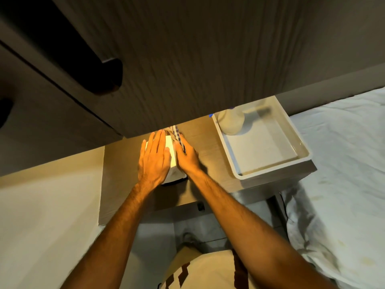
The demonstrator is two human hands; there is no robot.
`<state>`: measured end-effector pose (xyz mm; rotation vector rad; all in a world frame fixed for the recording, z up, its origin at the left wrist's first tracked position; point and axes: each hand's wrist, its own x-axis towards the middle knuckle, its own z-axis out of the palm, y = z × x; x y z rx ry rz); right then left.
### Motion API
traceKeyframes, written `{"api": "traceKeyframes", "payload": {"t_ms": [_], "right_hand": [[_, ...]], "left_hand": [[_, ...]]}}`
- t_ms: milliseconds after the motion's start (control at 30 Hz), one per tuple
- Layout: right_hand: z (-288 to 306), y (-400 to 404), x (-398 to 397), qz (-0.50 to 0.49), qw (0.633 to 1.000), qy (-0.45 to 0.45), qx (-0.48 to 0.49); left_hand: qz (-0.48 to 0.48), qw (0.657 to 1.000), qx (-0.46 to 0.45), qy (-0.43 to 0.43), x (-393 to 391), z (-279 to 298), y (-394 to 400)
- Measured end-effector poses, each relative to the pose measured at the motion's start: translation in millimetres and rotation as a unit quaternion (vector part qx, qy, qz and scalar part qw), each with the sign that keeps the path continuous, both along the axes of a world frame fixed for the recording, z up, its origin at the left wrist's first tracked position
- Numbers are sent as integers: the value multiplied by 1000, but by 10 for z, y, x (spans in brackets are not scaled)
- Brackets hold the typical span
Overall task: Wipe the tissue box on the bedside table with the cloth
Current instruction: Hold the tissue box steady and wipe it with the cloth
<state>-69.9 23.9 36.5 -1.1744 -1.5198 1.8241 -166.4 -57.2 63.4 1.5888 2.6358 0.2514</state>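
A white tissue box [171, 155] stands on the wooden bedside table [210, 140], partly under an overhanging cabinet. My left hand [153, 159] lies flat on the box's left side and top, fingers stretched out. My right hand [187, 156] presses a blue-and-white checked cloth [177, 134] against the box's right side. The cloth's far end bunches up at the back of the box, under the cabinet's edge. Most of the box is hidden by both hands.
A white rectangular tray [268, 165] sits on the table's right half, holding a pale rounded bottle [230, 122]. A dark wood-grain cabinet [187, 59] hangs low over the table's back. A bed with white sheets [343, 174] lies to the right, a pale wall to the left.
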Motion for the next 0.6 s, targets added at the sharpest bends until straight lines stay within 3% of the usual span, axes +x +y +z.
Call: {"api": "traceKeyframes", "payload": {"t_ms": [300, 400, 500, 600], "right_hand": [[129, -693, 428, -25, 994, -94, -45], [460, -698, 643, -9, 997, -60, -39], [830, -433, 1009, 35, 998, 48, -21], [978, 68, 1482, 20, 998, 12, 66]], "left_hand": [[-1, 1000, 6, 15, -11, -21, -13], [-4, 1000, -6, 17, -3, 14, -10], [-1, 1000, -29, 1, 27, 110, 2], [26, 997, 73, 22, 232, 224, 67]]}}
